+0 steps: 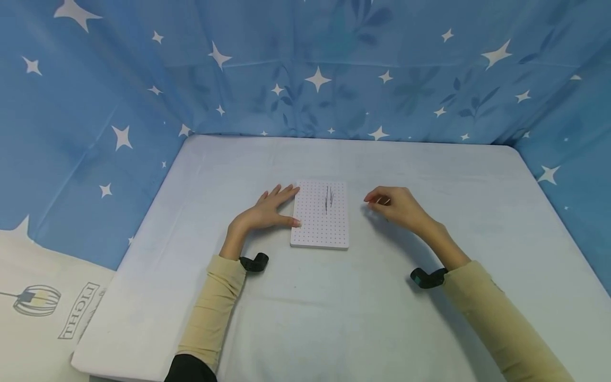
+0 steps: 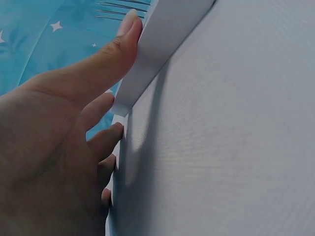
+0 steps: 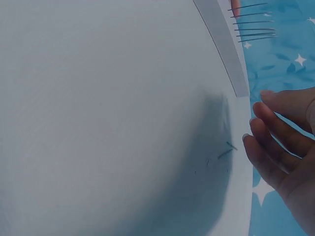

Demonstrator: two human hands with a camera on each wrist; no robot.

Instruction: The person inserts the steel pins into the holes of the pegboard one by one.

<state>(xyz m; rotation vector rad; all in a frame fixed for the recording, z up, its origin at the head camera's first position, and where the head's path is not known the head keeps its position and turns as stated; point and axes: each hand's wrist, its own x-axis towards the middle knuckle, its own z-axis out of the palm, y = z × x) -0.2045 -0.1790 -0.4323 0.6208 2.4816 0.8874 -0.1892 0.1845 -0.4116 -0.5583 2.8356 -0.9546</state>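
Observation:
A white board (image 1: 315, 228) with rows of small holes lies on the table. Several thin metal pins (image 3: 253, 22) stand upright in it, appearing as dark strokes toward its upper right in the head view. My left hand (image 1: 264, 212) spreads along the board's left side, thumb on the edge and index finger at the far corner. To the right of the board, my right hand (image 1: 396, 204) hovers over its shadow, fingers loosely bent, thumb tip close to the index fingertip. No object shows between those tips. Small thin pieces (image 3: 226, 150) lie on the cloth beneath it.
White cloth (image 1: 296, 318) covers the table. Blue curtains (image 1: 267, 53) with white stars hang behind it and at both sides. A small black wrist camera (image 1: 255, 262) sits on the left wrist, another camera (image 1: 428, 278) on the right.

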